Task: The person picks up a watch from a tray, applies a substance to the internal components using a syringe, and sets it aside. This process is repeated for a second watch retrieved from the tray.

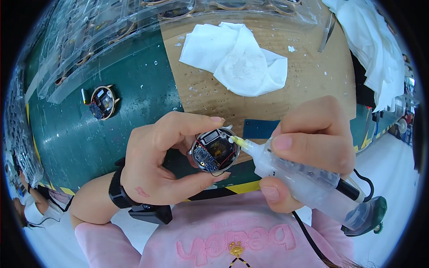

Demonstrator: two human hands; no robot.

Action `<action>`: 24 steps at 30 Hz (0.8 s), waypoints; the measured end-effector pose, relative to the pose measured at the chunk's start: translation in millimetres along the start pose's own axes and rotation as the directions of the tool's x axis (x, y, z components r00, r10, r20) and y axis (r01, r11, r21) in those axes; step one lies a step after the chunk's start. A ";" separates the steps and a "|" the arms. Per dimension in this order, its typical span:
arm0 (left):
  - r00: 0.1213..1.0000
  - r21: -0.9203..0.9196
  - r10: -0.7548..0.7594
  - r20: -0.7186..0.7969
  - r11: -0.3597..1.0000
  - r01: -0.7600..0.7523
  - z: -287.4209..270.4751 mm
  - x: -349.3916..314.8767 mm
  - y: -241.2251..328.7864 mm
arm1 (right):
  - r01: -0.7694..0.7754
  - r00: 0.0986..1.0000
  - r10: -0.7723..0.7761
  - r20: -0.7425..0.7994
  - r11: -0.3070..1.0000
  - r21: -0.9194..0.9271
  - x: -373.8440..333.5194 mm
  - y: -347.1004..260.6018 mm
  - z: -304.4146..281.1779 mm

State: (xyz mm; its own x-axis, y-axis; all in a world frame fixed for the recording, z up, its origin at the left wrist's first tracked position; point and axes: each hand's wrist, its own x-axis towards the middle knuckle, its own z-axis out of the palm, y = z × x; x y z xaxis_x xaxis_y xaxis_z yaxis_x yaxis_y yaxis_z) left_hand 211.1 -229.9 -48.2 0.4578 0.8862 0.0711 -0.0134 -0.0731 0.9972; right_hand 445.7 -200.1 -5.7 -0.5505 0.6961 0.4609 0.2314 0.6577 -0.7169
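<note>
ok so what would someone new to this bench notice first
Probably the big translucent syringe in the right hand, its yellow tip at the upper right of the open watch case held in the left hand. Next, the white cloth on the brown sheet beyond the hands, then a second open case on the green surface to the left.

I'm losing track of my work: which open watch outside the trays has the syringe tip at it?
The watch in the left hand, by the yellow tip; the other watch lies untouched on the green table.
</note>
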 end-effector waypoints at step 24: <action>0.997 -0.056 -0.071 0.044 0.996 0.073 -0.3 -0.4 0.9 | 0.019 1.000 -0.019 0.009 1.000 0.024 3.6 -6.4 2.8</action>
State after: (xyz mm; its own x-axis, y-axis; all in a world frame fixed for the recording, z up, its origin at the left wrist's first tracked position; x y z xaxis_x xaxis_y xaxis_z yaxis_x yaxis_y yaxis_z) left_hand 210.7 -230.2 -47.4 0.4964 0.8681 -0.0007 -0.0300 0.0179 0.9994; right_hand 440.0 -202.6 -1.0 -0.5622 0.6805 0.4699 0.2018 0.6639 -0.7201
